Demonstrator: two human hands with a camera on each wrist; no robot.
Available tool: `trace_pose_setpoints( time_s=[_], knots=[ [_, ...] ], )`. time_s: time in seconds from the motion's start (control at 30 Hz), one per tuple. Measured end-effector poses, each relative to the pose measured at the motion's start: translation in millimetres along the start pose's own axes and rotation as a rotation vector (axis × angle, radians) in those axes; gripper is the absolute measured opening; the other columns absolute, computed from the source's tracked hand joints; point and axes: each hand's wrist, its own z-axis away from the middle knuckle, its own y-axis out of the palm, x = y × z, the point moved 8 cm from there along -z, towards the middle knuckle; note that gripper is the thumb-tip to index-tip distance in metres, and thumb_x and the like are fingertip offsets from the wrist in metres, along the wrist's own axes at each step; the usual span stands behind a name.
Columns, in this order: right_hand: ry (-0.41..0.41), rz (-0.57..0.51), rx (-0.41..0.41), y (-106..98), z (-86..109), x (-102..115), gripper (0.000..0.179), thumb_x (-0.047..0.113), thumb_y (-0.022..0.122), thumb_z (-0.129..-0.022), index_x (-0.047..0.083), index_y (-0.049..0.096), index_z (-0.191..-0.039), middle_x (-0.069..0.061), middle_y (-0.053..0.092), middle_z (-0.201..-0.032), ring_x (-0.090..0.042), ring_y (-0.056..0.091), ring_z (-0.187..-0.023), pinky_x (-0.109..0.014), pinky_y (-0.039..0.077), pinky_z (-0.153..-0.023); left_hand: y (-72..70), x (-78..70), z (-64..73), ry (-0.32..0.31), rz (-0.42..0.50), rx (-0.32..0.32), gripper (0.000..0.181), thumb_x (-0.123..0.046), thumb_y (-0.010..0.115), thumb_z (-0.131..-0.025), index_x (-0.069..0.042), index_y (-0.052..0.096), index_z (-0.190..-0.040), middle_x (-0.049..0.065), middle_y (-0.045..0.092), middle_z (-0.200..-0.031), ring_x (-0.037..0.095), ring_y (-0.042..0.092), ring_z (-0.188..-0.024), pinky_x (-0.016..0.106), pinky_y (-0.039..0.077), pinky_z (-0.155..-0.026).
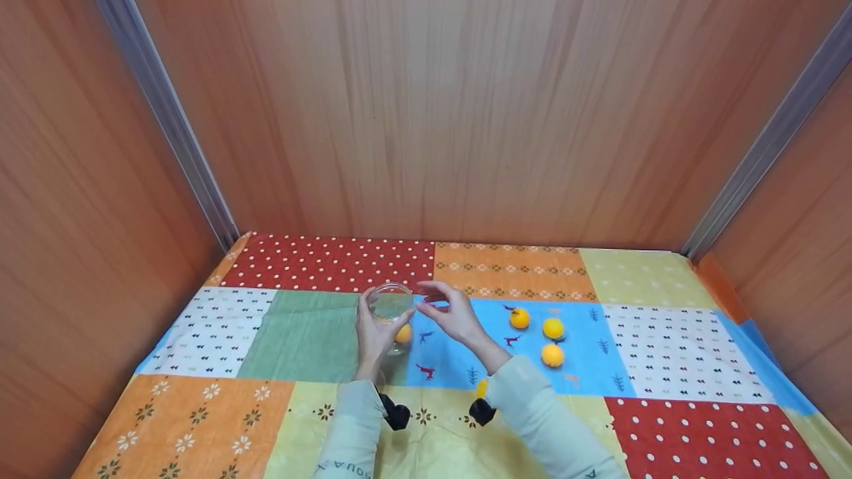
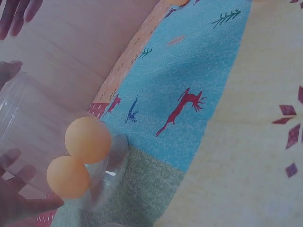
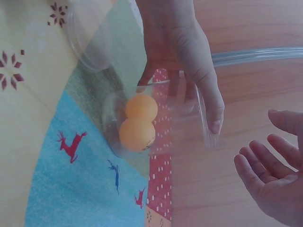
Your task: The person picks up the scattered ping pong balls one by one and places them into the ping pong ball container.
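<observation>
My left hand (image 1: 378, 332) grips a clear plastic jar (image 1: 391, 303) near its mouth, the thumb on one side and fingers on the other. Two orange table tennis balls (image 3: 138, 135) lie at the jar's bottom, seen through its wall in both wrist views. Close beside the rim, my right hand (image 1: 456, 319) hovers with loosely bent fingers and holds nothing. In the right wrist view, a gap shows between that hand (image 3: 279, 175) and the jar.
Three orange balls (image 1: 552, 328) lie on the blue patch to the right. Another ball (image 1: 482, 387) is partly hidden by the right wrist. A round clear lid-like piece (image 3: 87, 40) rests on the patchwork cloth (image 1: 319, 332). Wooden panels (image 1: 426, 133) stand around the table.
</observation>
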Motion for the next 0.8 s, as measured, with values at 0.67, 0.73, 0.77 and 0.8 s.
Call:
trace_pose_setpoints(
  time_s=[0.67,0.73,0.77,0.8],
  knots=[
    [0.003,-0.010,0.017,-25,48.9,21,0.033,0.009,0.058,-0.085,-0.004,0.053,-0.115,-0.018,0.057,-0.106,-0.035,0.053,-0.097,-0.040,0.047,-0.079,0.7,1.3,1.2,-0.035,0.027,0.022,0.076,-0.027,0.078,-0.066,-0.015,0.033,-0.127,0.009,0.040,-0.128,0.024,0.035,-0.118,0.050,0.033,-0.092],
    [0.012,-0.017,0.017,-28,52.8,18,0.032,0.008,0.058,-0.085,-0.004,0.053,-0.114,-0.018,0.057,-0.105,-0.035,0.053,-0.097,-0.039,0.047,-0.079,0.7,1.7,1.6,-0.042,0.027,0.026,0.076,-0.028,0.078,-0.066,-0.015,0.033,-0.126,0.006,0.040,-0.127,0.022,0.035,-0.118,0.050,0.033,-0.092],
    [0.018,-0.018,0.016,-29,54.7,17,0.031,0.008,0.058,-0.085,-0.003,0.053,-0.114,-0.018,0.058,-0.105,-0.035,0.053,-0.096,-0.039,0.047,-0.079,1.0,1.8,1.8,-0.045,0.029,0.029,0.076,-0.028,0.078,-0.066,-0.016,0.033,-0.126,0.006,0.040,-0.126,0.022,0.036,-0.117,0.050,0.033,-0.092],
    [0.017,-0.022,0.014,-31,56.5,15,0.031,0.007,0.058,-0.085,-0.003,0.054,-0.114,-0.018,0.058,-0.105,-0.034,0.053,-0.096,-0.037,0.047,-0.078,1.3,1.7,1.9,-0.043,0.032,0.031,0.076,-0.029,0.078,-0.066,-0.015,0.033,-0.126,0.006,0.040,-0.126,0.022,0.036,-0.117,0.050,0.033,-0.092]
  ],
)
